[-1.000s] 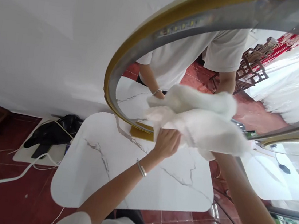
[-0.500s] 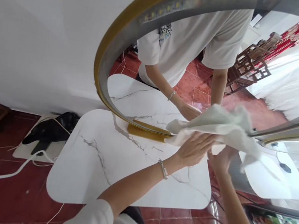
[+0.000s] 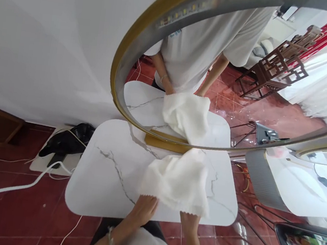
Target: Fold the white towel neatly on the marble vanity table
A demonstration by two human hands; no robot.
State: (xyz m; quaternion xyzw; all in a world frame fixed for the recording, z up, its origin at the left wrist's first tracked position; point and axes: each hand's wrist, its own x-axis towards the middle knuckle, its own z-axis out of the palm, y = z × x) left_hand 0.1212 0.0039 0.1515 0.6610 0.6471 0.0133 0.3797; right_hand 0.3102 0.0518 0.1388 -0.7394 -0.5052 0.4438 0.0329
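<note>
While my left hand (image 3: 143,209) fingers pinch the near left corner of the white cloth (image 3: 177,179), my right hand (image 3: 190,221) grips its near right edge, holding it spread over the marble table (image 3: 109,171), just below the round gold-framed mirror (image 3: 139,35). I judge this a pause between wipes; lifting the cloth back to the glass calls for both grips to hold

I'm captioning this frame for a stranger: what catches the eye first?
A big round gold-rimmed mirror stands at the back of a white marble table. Before it, the left hand and right hand hold up a white cloth, which is reflected in the glass.
</note>
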